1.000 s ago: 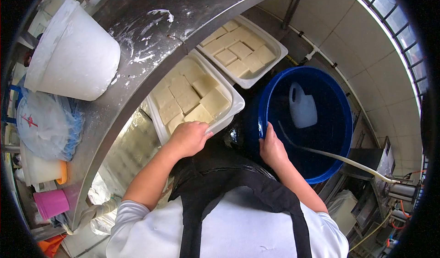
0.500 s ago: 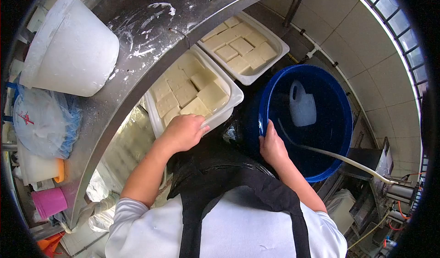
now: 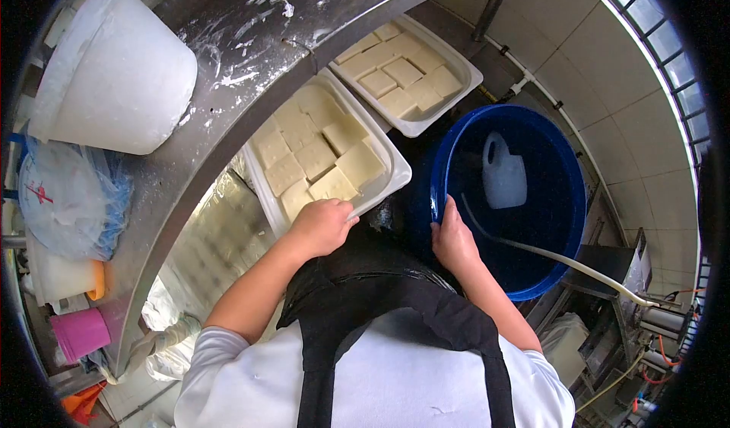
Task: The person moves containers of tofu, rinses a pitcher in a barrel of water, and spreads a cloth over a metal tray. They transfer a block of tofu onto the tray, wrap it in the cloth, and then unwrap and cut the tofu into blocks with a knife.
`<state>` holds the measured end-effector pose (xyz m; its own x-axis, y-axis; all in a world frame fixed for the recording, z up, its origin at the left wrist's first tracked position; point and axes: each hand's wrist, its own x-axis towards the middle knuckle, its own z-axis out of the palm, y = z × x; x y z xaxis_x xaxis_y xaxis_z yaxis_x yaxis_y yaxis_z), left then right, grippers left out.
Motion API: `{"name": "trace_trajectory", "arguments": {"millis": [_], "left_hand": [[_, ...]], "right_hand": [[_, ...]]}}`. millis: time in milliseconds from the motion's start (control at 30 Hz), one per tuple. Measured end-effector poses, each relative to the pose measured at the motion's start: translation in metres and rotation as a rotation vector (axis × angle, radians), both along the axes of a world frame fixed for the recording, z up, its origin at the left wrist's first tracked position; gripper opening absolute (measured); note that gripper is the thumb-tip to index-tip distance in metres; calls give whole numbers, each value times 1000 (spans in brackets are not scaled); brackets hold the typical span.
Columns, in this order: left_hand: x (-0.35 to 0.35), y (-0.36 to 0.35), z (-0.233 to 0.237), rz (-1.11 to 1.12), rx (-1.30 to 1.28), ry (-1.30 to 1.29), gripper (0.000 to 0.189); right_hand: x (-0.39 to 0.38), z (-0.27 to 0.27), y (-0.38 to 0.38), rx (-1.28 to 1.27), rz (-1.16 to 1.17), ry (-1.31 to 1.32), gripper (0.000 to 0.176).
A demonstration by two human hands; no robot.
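My left hand (image 3: 323, 228) is closed over the near rim of a white plastic tub (image 3: 397, 171). Pale blocks that look like tofu (image 3: 314, 159) fill the tub, set side by side with a few sitting unevenly. My right hand (image 3: 455, 239) grips the near left rim of a large blue barrel (image 3: 439, 188), thumb side up. Inside the barrel lie a cut translucent plastic jug (image 3: 504, 175) and a pale hose (image 3: 559, 258) that runs in over the right rim. Beyond the first tub is a second white tub (image 3: 473, 74) of similar blocks.
A metal counter (image 3: 228, 116) with white smears curves along the left and partly overhangs the tubs. On it stand a large white bucket (image 3: 125, 74) and a plastic bag (image 3: 72, 192). A pink container (image 3: 80, 335) sits lower left. Metal equipment (image 3: 631, 291) and a tiled wall (image 3: 608, 78) are on the right.
The nearer tub has shifted slightly right and toward me, with my left hand still on its rim. My right hand has stayed on the barrel.
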<state>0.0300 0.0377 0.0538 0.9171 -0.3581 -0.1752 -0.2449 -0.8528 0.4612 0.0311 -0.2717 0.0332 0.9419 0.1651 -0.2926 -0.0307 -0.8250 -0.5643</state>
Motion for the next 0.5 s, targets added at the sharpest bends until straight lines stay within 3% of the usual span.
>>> {"name": "trace_trajectory", "arguments": {"millis": [367,467,500], "left_hand": [[-12,-5,-61,9,11,-30,27],[-14,-5,-64,23,-1,-2,30],[-14,-4,-63,26,-3,19,32]], "right_hand": [[0,-4,4,-53,2,17,73],[0,-13,4,-39,-20,-38,73],[1,-17,3,-24,-3,-213,73]]}}
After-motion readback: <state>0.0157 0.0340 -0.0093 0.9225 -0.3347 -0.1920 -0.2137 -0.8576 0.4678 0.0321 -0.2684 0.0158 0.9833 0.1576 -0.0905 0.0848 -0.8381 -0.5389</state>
